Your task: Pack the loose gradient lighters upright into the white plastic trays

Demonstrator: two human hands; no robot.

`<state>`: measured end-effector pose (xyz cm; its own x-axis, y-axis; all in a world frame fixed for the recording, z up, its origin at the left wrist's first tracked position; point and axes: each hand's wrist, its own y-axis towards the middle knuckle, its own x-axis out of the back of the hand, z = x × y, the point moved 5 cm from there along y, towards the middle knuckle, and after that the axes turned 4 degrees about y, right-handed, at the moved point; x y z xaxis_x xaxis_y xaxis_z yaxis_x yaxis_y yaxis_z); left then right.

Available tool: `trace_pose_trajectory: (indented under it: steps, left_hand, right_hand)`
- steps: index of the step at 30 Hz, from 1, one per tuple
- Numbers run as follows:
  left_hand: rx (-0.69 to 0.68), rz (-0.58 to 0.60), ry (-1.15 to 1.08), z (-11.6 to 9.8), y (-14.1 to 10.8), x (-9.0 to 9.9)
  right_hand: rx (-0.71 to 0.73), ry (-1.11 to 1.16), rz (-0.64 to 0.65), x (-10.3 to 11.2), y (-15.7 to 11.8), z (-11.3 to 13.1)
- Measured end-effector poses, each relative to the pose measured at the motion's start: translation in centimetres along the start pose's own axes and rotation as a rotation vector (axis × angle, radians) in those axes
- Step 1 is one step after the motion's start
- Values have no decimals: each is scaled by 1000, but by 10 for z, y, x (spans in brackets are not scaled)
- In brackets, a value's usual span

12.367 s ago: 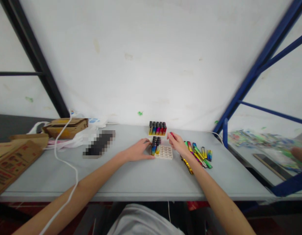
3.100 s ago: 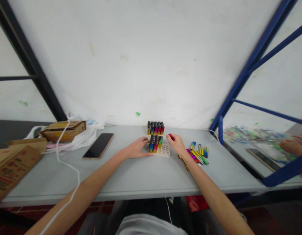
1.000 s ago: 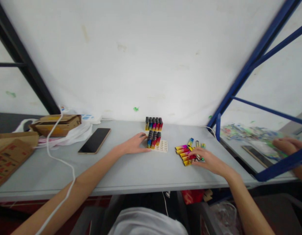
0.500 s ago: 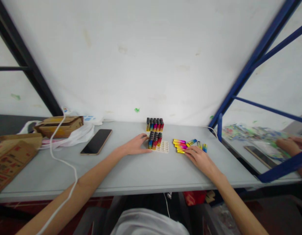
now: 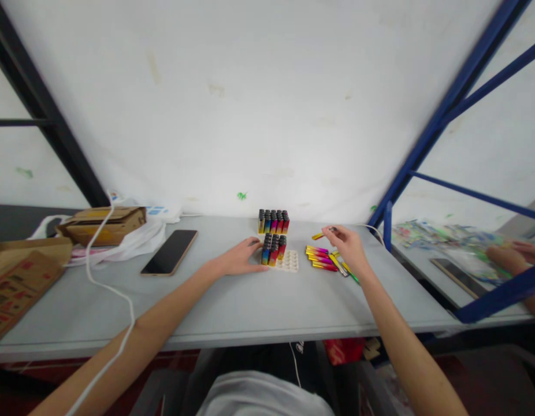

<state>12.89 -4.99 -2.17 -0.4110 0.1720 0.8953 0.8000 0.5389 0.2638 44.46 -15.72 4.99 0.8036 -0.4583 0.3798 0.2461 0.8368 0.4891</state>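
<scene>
My left hand [image 5: 237, 256] rests at the left end of a white tray with round holes [image 5: 290, 261], thumb at its front corner and fingers behind, gripping that end. Several rainbow-coloured metallic lighters [image 5: 273, 249] with black tops stand upright in the tray's left part. My right hand [image 5: 343, 242] is raised over the right side of the table, fingertips pinched on one lighter [image 5: 318, 236] with its yellow end pointing left. Below that hand several shiny lighters [image 5: 320, 258] lie flat in a loose pile.
Behind the tray a block of upright lighters [image 5: 273, 222] stands near the wall. A phone [image 5: 170, 252] lies to the left, by cardboard boxes [image 5: 105, 224] and a white plastic bag [image 5: 140, 242]. A white cable [image 5: 126, 297] crosses my left arm. A blue metal frame [image 5: 423, 156] bounds the right side.
My right hand has lifted up from the loose pile with one lighter in its fingers. The lighters in the pile have shifted. My left hand has stayed at the tray.
</scene>
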Motion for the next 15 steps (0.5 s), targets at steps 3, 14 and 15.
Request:
trace_pose_trajectory:
  steps: [3,14,15]
  left_hand:
    - [8,1,-21,0,0,1]
    - [-5,14,-11,-3,-1,0]
    - [-7,16,-9,-4,-1,1]
  right_hand:
    - [-33,182,-63,-26,27,3]
    - [-276,619,376,-121,-2,-7]
    - [-311,618,371,-125,-4,-8]
